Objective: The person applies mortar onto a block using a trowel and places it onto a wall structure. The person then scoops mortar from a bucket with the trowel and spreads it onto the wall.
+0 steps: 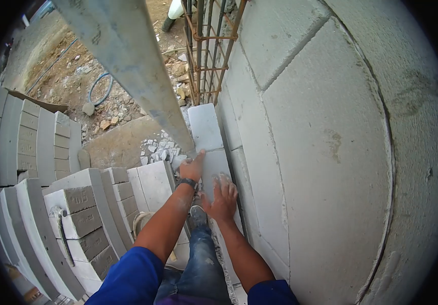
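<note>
A row of pale grey concrete blocks runs away from me along the wall's foot. My left hand is at the left edge of the row, one finger stretched to the joint between the far block and the nearer block. On the nearer block's top lies my right hand, its fingers spread and dusty. Neither hand is wrapped round anything. The undersides of the left hand's other fingers are hidden.
A tall block wall rises close on my right. A rusty rebar cage stands beyond the row. A slanting grey post comes down at the left, near rubble. Stacked blocks fill the lower left, with a handled tool against them.
</note>
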{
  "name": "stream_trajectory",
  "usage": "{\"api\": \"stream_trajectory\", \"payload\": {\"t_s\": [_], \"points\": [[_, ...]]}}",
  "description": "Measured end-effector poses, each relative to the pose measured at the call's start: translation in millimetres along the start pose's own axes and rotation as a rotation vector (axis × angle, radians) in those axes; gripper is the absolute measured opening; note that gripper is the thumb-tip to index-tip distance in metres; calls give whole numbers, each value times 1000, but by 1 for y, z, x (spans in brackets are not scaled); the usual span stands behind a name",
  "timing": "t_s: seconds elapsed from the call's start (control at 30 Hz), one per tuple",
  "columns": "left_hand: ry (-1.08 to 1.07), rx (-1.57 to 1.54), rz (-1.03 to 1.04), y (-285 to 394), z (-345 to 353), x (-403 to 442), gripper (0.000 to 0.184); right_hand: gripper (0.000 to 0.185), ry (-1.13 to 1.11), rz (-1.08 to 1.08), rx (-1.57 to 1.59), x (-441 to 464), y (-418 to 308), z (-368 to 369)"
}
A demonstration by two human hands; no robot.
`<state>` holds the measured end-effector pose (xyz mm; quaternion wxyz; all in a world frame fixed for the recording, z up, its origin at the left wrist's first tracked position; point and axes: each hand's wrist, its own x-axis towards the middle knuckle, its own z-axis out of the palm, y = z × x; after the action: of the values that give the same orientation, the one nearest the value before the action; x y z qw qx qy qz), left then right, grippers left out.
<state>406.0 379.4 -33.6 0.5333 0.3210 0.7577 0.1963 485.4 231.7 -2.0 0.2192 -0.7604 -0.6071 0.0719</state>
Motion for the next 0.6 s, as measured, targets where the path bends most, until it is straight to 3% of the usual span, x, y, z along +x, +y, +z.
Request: {"api": "stream_trajectory", "payload": {"t_s": [0.17,0.3,0.47,0.6], "points": [[-84,41,288,-41,-29,-30,100,64,0,-21,-53,-4,-1,5],[-194,177,503,-89,-137,-79,84,63,35,-68,-85,-5,-3,6],[228,558,723,-142,-335,-123,64,63,52,-86,-116,-7,-5,11],[614,691,709,-163,-472,-164,62,65,-11,-63,-192,-5,-7,12]]}}
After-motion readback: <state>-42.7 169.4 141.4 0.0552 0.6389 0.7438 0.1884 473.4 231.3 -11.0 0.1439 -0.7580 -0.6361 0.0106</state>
